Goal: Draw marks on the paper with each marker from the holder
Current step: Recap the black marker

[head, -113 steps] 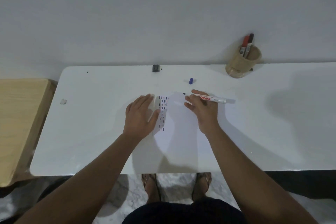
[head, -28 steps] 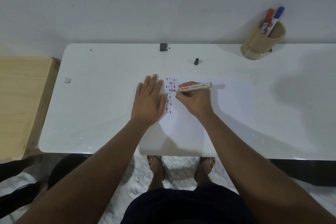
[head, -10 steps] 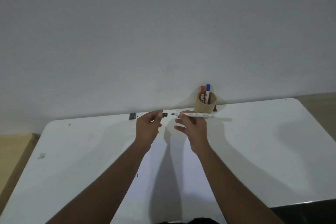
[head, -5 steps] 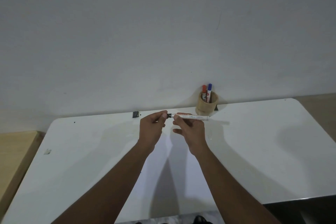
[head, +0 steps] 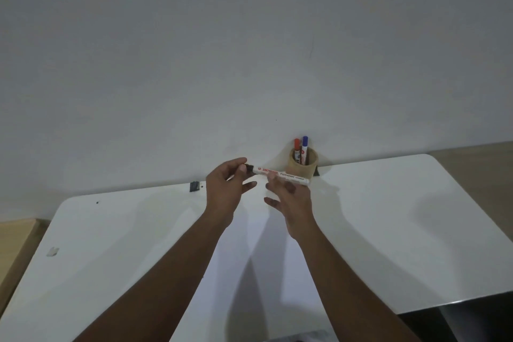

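So, head view only: both hands are lifted above the white table (head: 388, 216), close to the back wall (head: 249, 50). The left hand (head: 226, 189) pinches the black cap (head: 249, 169) at the left end of a white marker (head: 280, 175) with thumb & index finger; its other fingers are loosely spread. The cap sits on the marker's tip; I cannot tell if it is pushed fully home. The right hand (head: 291, 197) holds the marker's barrel from below with the fingertips, and the rest of the fingers are half open. The marker lies almost level, its right end a bit lower, with red brand print and the word "Permanent" on the barrel.

Container: a round tan holder (head: 302, 165) stands at the back edge of the table, against the wall, just behind the marker's right end. Inside are 2 markers, upright w/ caps up: a red-capped marker (head: 297, 148) on the left and a blue-capped marker (head: 305, 147) on the right, touching or nearly so.

The paper (head: 266, 272) lies flat on the table under the forearms, white on white, so its edges are faint; marks on it are not visible here.

Other things: a small dark clip-like object (head: 194, 186) at the table's back edge, left of the hands, and a small pale scrap (head: 52, 251) near the left edge. A wooden surface (head: 16, 241) is beside the table at far left.
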